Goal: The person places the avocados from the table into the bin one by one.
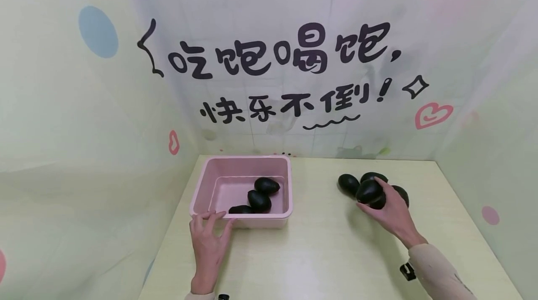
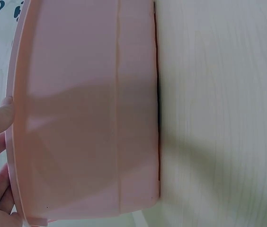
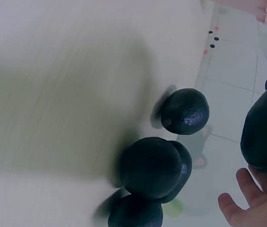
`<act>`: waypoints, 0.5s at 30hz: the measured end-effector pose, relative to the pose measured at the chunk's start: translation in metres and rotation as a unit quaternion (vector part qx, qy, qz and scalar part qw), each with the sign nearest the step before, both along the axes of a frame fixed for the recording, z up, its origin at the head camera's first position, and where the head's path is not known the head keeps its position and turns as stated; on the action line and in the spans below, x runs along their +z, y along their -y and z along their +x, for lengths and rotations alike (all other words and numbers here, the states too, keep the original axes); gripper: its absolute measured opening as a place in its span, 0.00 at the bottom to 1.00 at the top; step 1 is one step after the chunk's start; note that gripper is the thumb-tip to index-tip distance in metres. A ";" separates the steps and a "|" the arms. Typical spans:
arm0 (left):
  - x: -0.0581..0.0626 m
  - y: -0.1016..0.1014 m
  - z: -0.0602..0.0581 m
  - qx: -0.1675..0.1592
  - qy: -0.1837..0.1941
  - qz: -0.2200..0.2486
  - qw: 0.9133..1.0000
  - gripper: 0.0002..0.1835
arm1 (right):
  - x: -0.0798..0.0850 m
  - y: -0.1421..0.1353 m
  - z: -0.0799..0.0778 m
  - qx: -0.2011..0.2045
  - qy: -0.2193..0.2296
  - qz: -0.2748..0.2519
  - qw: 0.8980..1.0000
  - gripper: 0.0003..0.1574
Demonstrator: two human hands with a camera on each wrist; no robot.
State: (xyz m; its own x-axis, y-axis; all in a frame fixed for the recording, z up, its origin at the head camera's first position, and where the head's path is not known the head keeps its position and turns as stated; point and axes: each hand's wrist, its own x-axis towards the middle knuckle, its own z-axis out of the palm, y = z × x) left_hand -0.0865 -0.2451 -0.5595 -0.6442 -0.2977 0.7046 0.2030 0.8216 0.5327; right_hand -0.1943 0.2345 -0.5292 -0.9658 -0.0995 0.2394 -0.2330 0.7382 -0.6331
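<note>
My right hand [image 1: 392, 211] holds a dark avocado [image 1: 369, 191] between thumb and fingers, above a cluster of several more. In the right wrist view the held avocado [image 3: 266, 130] hangs clear of the table, with part of it cut off at the frame edge. One loose avocado [image 1: 348, 184] lies at the left of that cluster. At the left, my left hand [image 1: 208, 241] grips the front rim of a pink plastic bin [image 1: 241, 163]; the left wrist view shows fingers at the bin's rim [image 2: 17, 142]. Three avocados [image 1: 259, 201] are visible inside, the nearest partly hidden by the front wall.
Both stand on a pale wood-grain table [image 1: 319, 248]. A printed cloth backdrop [image 1: 269, 5] with lettering rises behind the table's back edge, and similar cloth hangs at the left and right sides.
</note>
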 end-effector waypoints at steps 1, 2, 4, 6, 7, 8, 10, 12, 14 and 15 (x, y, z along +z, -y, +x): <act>0.000 0.000 0.000 0.000 0.000 0.000 1.000 0.18 | 0.001 0.001 0.000 0.001 -0.002 0.001 1.000 0.61; 0.000 0.000 0.000 -0.001 0.000 0.001 1.000 0.17 | 0.002 0.002 -0.001 0.001 -0.004 0.003 1.000 0.61; 0.000 0.000 0.000 -0.001 0.000 0.001 1.000 0.17 | 0.003 0.004 -0.001 0.004 -0.007 0.006 1.000 0.61; 0.000 0.000 0.000 -0.002 0.001 0.003 1.000 0.17 | 0.005 0.006 -0.002 0.007 -0.010 0.010 1.000 0.61; -0.001 0.001 0.000 -0.002 0.002 0.003 1.000 0.17 | 0.006 0.007 -0.002 0.008 -0.012 0.011 1.000 0.61; -0.001 0.001 0.000 -0.002 0.003 0.004 1.000 0.17 | 0.006 0.008 -0.002 0.010 -0.014 0.012 1.000 0.61; -0.001 0.001 0.000 -0.002 0.005 0.005 1.000 0.17 | 0.008 0.011 -0.002 0.014 -0.018 0.012 1.000 0.61; -0.001 0.001 0.000 -0.001 0.007 0.005 1.000 0.17 | 0.010 0.013 -0.002 0.017 -0.020 0.012 1.000 0.61; -0.001 0.001 0.000 -0.001 0.009 0.006 1.000 0.17 | 0.011 0.015 -0.002 0.019 -0.019 0.011 1.000 0.62; -0.001 0.001 0.000 -0.001 0.010 0.006 1.000 0.18 | 0.011 0.016 -0.002 0.021 -0.018 0.011 1.000 0.62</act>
State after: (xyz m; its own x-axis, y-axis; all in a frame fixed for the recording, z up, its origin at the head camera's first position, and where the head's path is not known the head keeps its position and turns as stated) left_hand -0.0864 -0.2458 -0.5601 -0.6589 -0.3044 0.6879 0.1943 0.8145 0.5466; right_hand -0.1959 0.2183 -0.5180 -0.9515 -0.1447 0.2715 -0.2860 0.7412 -0.6073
